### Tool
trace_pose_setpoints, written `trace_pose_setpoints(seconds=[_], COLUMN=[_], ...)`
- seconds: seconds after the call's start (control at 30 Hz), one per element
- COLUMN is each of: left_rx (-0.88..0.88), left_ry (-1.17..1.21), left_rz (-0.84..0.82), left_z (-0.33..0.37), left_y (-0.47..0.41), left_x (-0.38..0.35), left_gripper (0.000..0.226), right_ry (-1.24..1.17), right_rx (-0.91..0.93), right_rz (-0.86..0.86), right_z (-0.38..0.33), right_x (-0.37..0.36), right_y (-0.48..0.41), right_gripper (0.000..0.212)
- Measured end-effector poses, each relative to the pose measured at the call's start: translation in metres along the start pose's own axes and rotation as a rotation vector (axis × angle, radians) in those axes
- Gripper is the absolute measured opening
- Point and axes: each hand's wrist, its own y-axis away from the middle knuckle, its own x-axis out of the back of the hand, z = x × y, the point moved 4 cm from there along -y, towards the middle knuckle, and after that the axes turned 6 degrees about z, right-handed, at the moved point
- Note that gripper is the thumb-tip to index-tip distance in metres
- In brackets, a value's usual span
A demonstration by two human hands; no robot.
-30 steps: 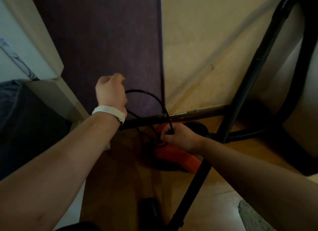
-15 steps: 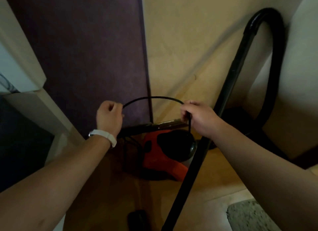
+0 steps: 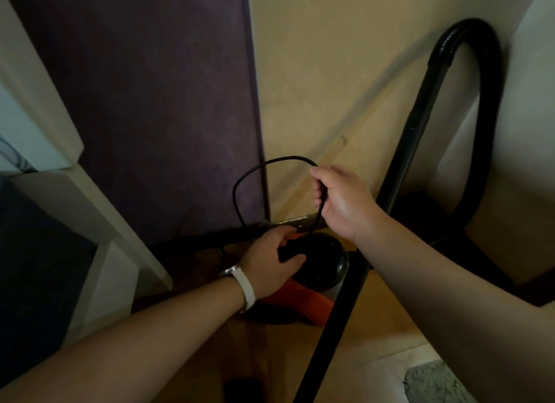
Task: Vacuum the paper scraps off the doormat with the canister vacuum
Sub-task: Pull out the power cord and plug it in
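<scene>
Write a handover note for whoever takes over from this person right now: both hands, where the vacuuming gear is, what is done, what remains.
Right hand: grips the black power cord, raised in a loop.
Left hand: down on the black top of the canister vacuum; whether it holds cord there is unclear.
Wand stands tilted by the wall, with the hose arching behind it. A doormat corner shows bottom right; no scraps are visible on it.
Done: cord partly pulled out.
Left: free the cord, plug in, switch on, vacuum the mat.

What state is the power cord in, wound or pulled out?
Partly out: the right hand grips the cord, looped above the canister; the rest cannot be told.
</scene>
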Motion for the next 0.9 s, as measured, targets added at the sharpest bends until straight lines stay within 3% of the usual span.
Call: trace_pose_setpoints(seconds=[0.17, 0.27, 0.5, 0.57, 0.7, 0.77, 0.9], left_rx=[0.038, -0.022, -0.031, -0.059, -0.084, -0.181, -0.362], left_ry=[0.051, 0.042, -0.002, -0.028, -0.053, -0.105, -0.197], left_rz=[-0.066, -0.04, -0.049, -0.001, 0.184, 0.234, 0.205], left_z=[0.002, 0.0, 0.003, 0.001, 0.0, 0.011, 0.035], left_y=[-0.007, -0.007, 0.001, 0.0, -0.01, -0.016, -0.025], left_x=[-0.023, -0.028, -0.014, 0.003, 0.051, 0.07, 0.086], left_gripper=[0.046, 0.02, 0.018, 0.015, 0.008, 0.014, 0.023], right_ry=[-0.001, 0.027, 0.028, 0.17, 0.717, 0.828, 1.034], right_rx=[0.098, 0.131, 0.144, 0.191, 0.307, 0.323, 0.446], right_rz=[0.001, 0.011, 0.083, 0.152, 0.273, 0.287, 0.203], right_z=[-0.007, -0.011, -0.015, -0.014, -0.017, -0.014, -0.009], right_x=[-0.001, 0.005, 0.027, 0.032, 0.048, 0.053, 0.052], right_y=[0.007, 0.01, 0.001, -0.003, -0.003, -0.004, -0.005], right_gripper=[0.036, 0.036, 0.032, 0.027, 0.019, 0.017, 0.035])
